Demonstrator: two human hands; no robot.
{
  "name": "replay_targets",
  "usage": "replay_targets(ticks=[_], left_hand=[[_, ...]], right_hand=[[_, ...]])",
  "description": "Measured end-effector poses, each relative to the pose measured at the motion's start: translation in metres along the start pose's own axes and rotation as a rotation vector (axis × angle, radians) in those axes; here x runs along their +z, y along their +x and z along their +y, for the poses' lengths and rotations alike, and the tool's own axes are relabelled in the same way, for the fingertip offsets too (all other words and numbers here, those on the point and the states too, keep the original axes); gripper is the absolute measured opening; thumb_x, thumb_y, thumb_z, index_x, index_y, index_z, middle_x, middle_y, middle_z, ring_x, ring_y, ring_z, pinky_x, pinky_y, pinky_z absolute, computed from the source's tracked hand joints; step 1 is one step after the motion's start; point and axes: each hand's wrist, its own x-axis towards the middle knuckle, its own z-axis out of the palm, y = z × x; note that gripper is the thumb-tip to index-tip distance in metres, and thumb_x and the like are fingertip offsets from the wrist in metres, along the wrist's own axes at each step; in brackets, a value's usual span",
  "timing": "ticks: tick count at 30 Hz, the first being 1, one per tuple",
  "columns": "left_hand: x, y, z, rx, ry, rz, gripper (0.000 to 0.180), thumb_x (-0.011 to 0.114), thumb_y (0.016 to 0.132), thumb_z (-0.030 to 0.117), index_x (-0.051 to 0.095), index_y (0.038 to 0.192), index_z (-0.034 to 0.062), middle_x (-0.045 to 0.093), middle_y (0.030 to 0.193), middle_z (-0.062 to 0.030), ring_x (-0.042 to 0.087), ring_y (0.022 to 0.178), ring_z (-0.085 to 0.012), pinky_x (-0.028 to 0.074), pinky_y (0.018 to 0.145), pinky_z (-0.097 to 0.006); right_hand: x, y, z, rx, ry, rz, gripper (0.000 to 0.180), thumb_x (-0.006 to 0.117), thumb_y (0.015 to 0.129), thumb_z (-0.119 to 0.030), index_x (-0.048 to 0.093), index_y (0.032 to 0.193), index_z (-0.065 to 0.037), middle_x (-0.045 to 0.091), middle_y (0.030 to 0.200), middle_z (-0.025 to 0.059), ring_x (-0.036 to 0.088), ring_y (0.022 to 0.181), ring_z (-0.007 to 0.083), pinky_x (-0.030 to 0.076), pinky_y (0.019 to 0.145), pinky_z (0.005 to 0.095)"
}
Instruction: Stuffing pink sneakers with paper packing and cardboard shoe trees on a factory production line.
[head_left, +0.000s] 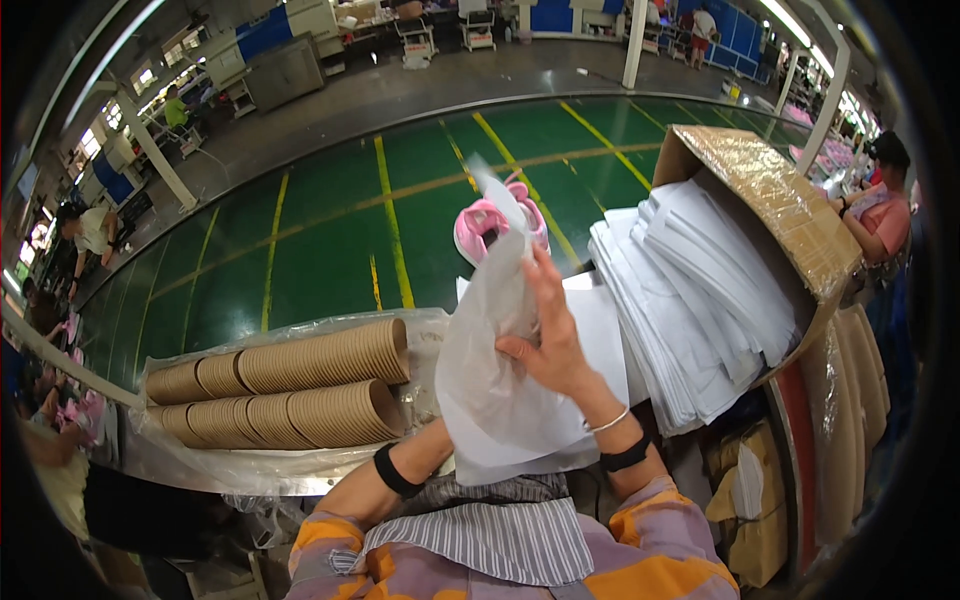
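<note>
Pink shoes: a pair of pink shoes (pixel 478 222), the landmark here, sits on the green belt (pixel 330 220); the raised sheet partly covers the shoe on the right.
Translucent sheet: a thin, crumpled translucent sheet (pixel 485 335) stands up just on the person's side of the shoes; its blurred tip rises in front of them.
Right hand: the right hand (pixel 548 335) is on the person's side of the shoes, thumb spread wide from the fingers, against the translucent sheet; I cannot tell whether it grips; a pale bracelet (pixel 607 421) and a black band (pixel 626 457) circle the arm below it.
Left hand: hidden behind the sheets, so I cannot tell its state; its forearm, with another black band (pixel 395 470), comes in on the person's side of the shoes.
White paper: white sheets (pixel 602 350) lie below the shoes, under the right hand; a thick fanned stack (pixel 680 290) spills out of a tipped, taped cardboard box (pixel 765 190) to the shoes' right.
Brown card: two rows of nested, curved brown pieces (pixel 320 352) lie left of the shoes and nearer the person, on clear plastic (pixel 425 340).
</note>
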Motion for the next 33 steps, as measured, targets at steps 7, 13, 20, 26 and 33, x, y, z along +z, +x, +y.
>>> replay_targets(ticks=[7, 13, 20, 26, 33], left_hand=[[-0.036, 0.035, 0.054, -0.092, 0.253, -1.015, 0.054, 0.056, 0.085, 0.012, 0.038, 0.135, 0.0012, 0.047, 0.128, -0.0161, 0.044, 0.122, -0.0321, 0.038, 0.101, -0.037], [0.015, 0.071, 0.040, -0.232, -1.295, -0.341, 0.052, 0.055, 0.091, 0.024, 0.037, 0.134, -0.0008, 0.044, 0.134, -0.0107, 0.035, 0.129, -0.0233, 0.032, 0.106, -0.036], [-0.039, 0.135, 0.087, -0.394, -1.331, 0.370, 0.025, 0.059, 0.077, -0.004, 0.060, 0.101, 0.0040, 0.062, 0.098, -0.0059, 0.062, 0.085, -0.0177, 0.051, 0.070, -0.031], [-0.021, 0.128, 0.065, -0.187, -0.795, 0.014, 0.052, 0.051, 0.086, 0.003, 0.035, 0.136, 0.0062, 0.049, 0.125, -0.0068, 0.048, 0.111, -0.0134, 0.040, 0.094, -0.030], [-0.037, 0.147, 0.055, -0.021, -0.374, -0.030, 0.056, 0.054, 0.085, 0.002, 0.030, 0.135, 0.0027, 0.051, 0.120, -0.0147, 0.052, 0.110, -0.0203, 0.042, 0.094, -0.033]], right_hand=[[-0.053, 0.081, 0.011, -0.254, -0.518, 0.018, 0.096, 0.083, 0.059, -0.019, 0.029, 0.136, -0.002, 0.040, 0.130, 0.0189, 0.040, 0.120, 0.0374, 0.034, 0.102, 0.0404], [-0.026, 0.074, -0.021, -0.127, 0.097, 0.630, 0.106, 0.087, 0.059, -0.019, 0.016, 0.137, -0.005, 0.033, 0.125, 0.0143, 0.040, 0.114, 0.0251, 0.037, 0.097, 0.0370], [-0.028, 0.056, -0.008, -0.105, 0.277, 0.674, 0.095, 0.076, 0.070, -0.018, 0.012, 0.139, -0.006, 0.034, 0.129, 0.0122, 0.036, 0.121, 0.0229, 0.034, 0.104, 0.0376], [-0.057, 0.090, -0.013, -0.510, -0.095, 0.491, 0.024, 0.070, 0.076, -0.003, 0.053, 0.059, -0.002, 0.053, 0.071, 0.0081, 0.055, 0.074, 0.0240, 0.048, 0.071, 0.0321], [-0.042, 0.126, 0.043, -0.006, 0.181, 0.338, 0.050, 0.069, 0.083, -0.038, 0.047, 0.107, 0.001, 0.059, 0.079, 0.0071, 0.056, 0.071, 0.0172, 0.047, 0.067, 0.0288]])
